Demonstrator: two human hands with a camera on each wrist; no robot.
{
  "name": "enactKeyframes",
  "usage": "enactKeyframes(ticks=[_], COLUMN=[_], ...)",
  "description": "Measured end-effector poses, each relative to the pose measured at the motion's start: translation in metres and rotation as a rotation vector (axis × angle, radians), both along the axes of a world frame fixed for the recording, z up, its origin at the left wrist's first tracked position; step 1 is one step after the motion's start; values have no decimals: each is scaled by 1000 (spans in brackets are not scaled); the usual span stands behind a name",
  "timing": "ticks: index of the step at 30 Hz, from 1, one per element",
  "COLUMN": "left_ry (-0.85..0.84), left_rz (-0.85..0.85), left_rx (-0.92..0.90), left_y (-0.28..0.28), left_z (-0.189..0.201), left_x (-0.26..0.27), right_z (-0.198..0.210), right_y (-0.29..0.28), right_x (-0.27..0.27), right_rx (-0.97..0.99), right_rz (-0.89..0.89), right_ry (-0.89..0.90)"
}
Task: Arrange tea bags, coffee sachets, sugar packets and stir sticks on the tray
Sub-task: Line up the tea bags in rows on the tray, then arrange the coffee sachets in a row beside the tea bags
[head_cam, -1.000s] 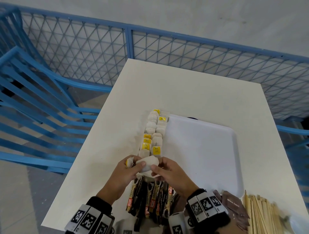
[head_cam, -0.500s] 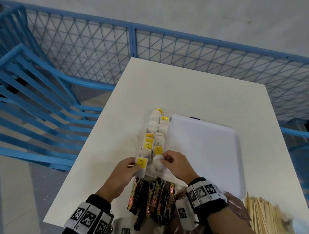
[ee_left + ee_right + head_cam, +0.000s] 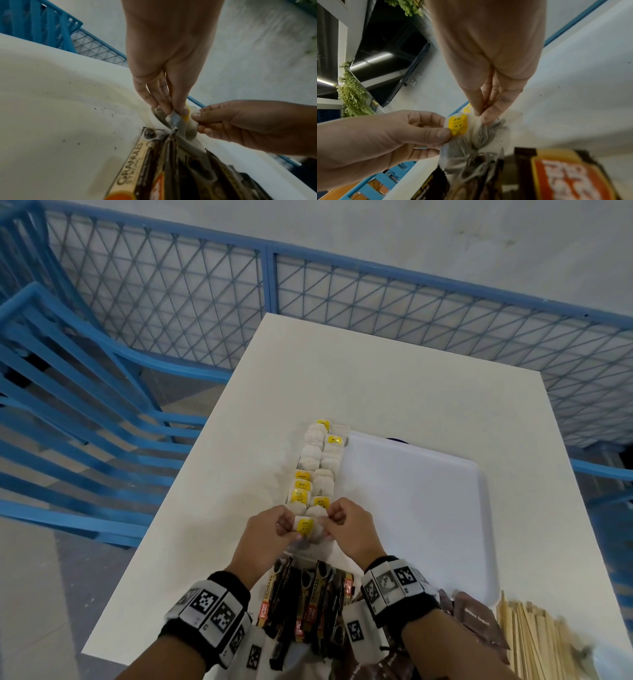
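A tea bag with a yellow tag [image 3: 306, 526] sits at the near end of a double row of tea bags [image 3: 317, 463] along the left edge of the white tray [image 3: 418, 508]. My left hand [image 3: 287, 529] pinches its left side by the tag [image 3: 457, 126]. My right hand [image 3: 329, 520] pinches its right corner [image 3: 485, 130]. Just below the hands lie dark coffee sachets [image 3: 305, 601]. Brown sugar packets [image 3: 474, 619] and wooden stir sticks [image 3: 527, 642] lie at the near right, off the tray.
The white table [image 3: 376, 378] stretches away beyond the tray. A blue mesh fence [image 3: 267, 278] and blue railings [image 3: 68, 392] stand behind and to the left. Dark specks dot the table surface [image 3: 102, 109].
Both hands carried the tea bag forward from above the coffee sachets to the near end of the row. Its yellow tag now faces up.
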State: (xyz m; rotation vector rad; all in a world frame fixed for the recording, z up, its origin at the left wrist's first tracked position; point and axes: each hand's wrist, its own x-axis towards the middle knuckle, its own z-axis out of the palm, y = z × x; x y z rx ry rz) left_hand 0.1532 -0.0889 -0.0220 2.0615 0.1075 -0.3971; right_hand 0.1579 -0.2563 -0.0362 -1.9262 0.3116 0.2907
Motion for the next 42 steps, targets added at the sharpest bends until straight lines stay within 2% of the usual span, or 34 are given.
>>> enactKeyframes(ticks=[10,15,18,21,27,31,35,42], left_ry=[-162,-217,-158,-23,262,274,244,211], left_rz=[-128,-93,-127,-157,-315,-355,-282,-156], left_rx=[330,304,297,356,497,442,361,328], left_y=[-1,15,28,36,37,28,28,37], left_z=[-10,-9,-10,-8,-3,-3,-2,11], left_x=[2,-7,-19,-30,-47,-52,-56,-69], right_z=[3,15,24,28,29,26,26,33], right_y=[0,-7,-16,-24,-24,-15,-12,-27], right_x=[4,-5,-20,-40,-72,-78,-80,-83], right_rx=[-159,-198,-233,-314,-533,-494,-397,-329], right_rz=[2,35,167,309,427,441,364,293], right_ry=[-60,-99,-86,-42,152,222,205,212])
